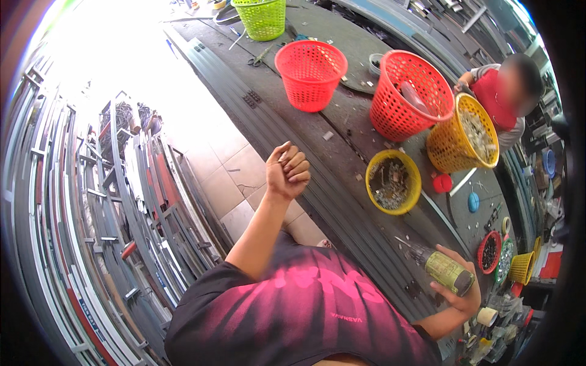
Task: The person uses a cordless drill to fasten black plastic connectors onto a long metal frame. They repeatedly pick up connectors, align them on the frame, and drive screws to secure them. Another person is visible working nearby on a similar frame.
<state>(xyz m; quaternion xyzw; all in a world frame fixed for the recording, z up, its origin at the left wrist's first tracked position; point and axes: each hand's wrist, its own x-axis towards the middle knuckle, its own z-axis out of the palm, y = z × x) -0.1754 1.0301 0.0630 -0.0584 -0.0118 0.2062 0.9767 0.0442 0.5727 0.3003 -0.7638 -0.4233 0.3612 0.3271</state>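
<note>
My right hand [459,285] is wrapped round a green-and-black electric screwdriver [448,272] above the dark bench top. Its thin metal bit points up and to the left, toward the yellow bowl [417,194] of small metal pieces. In the middle of the picture my left hand [288,171] is raised over the long grey metal profiles at the bench edge. The fingers are curled in, with the thumb against them. Whatever lies inside the curled fingers, if anything, is hidden.
Red baskets [311,91] and a yellow basket [452,143] with small pale parts stand on the bench [342,131]. A co-worker in a red-and-grey top [491,97] is beyond them. Racks of metal bars [116,244] fill the left side. Smaller containers [489,251] crowd the right.
</note>
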